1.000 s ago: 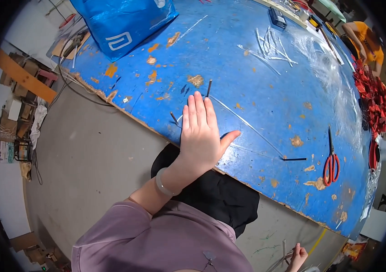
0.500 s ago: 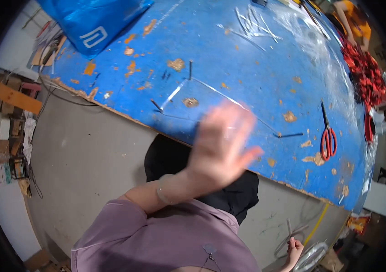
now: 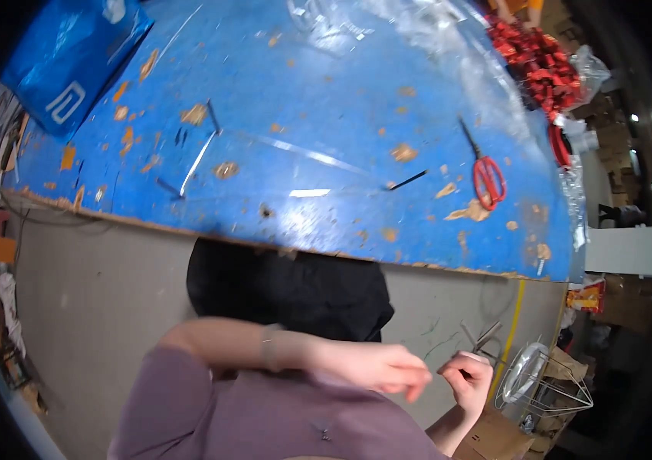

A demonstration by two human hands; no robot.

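1. Left hand: low in the view, off the desk, fingers loosely curled and grasping nothing, tips just beside the right hand.
2. Right hand: fingers pinched around thin grey strips.
3. Thin grey strips: narrow, flat, dull grey, a few together, standing up and fanning slightly from the pinch, held above the floor below the desk edge.
4. Desk: blue top, chipped to orange-brown patches.
5. Red-handled scissors: lying flat on the desk, right side.
6. Blue bag: far left corner.
7. Wire basket: on the floor, near the right hand.
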